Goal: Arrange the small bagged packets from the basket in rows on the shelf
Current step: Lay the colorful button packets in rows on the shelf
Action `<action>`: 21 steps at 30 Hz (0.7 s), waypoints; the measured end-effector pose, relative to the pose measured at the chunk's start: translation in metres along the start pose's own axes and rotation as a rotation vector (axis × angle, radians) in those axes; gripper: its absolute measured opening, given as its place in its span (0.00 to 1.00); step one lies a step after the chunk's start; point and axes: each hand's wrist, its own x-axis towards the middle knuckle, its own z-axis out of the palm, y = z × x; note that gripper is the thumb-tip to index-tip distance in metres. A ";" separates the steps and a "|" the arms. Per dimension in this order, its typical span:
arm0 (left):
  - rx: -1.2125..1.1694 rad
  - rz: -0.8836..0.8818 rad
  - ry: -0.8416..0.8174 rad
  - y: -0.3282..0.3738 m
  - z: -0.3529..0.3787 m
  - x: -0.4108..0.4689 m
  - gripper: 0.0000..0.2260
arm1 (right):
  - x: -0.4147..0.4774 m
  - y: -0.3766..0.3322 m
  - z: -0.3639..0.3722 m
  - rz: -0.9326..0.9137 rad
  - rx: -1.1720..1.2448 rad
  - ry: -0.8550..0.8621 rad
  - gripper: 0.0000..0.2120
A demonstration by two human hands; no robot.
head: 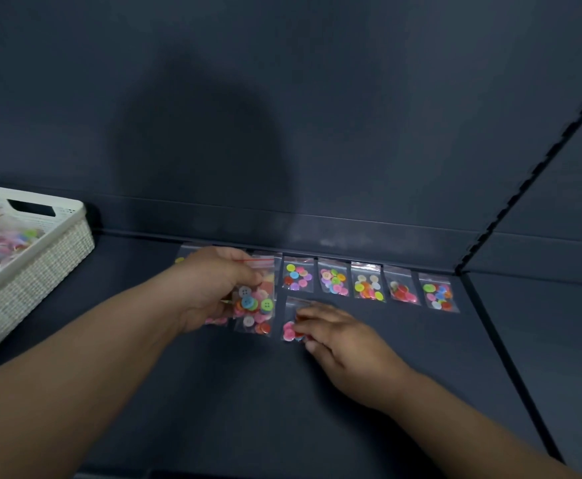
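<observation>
One back row of clear zip packets of coloured buttons was done on the dark shelf, second row barely begun. Right hand, grip loose, pressed a pink-button packet flat. Left hand clamped a bunch of packets. White woven basket held plenty more.

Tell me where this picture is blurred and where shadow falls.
Head view: the basket at left and the slotted upright at right are smeared by motion; a large soft shadow darkens the back wall; the row of packets is fairly sharp.
</observation>
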 end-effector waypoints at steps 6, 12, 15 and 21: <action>0.027 -0.005 -0.036 -0.001 0.006 0.001 0.06 | 0.002 -0.004 -0.001 0.023 0.087 0.034 0.16; 0.044 0.066 -0.067 0.002 0.023 -0.004 0.07 | 0.012 -0.031 -0.033 0.353 1.045 0.302 0.08; 0.071 0.142 -0.086 0.005 0.041 -0.008 0.08 | 0.015 -0.034 -0.039 0.408 1.126 0.244 0.10; 0.433 0.396 0.055 -0.017 0.052 0.000 0.08 | -0.003 -0.009 -0.042 0.615 0.986 0.345 0.11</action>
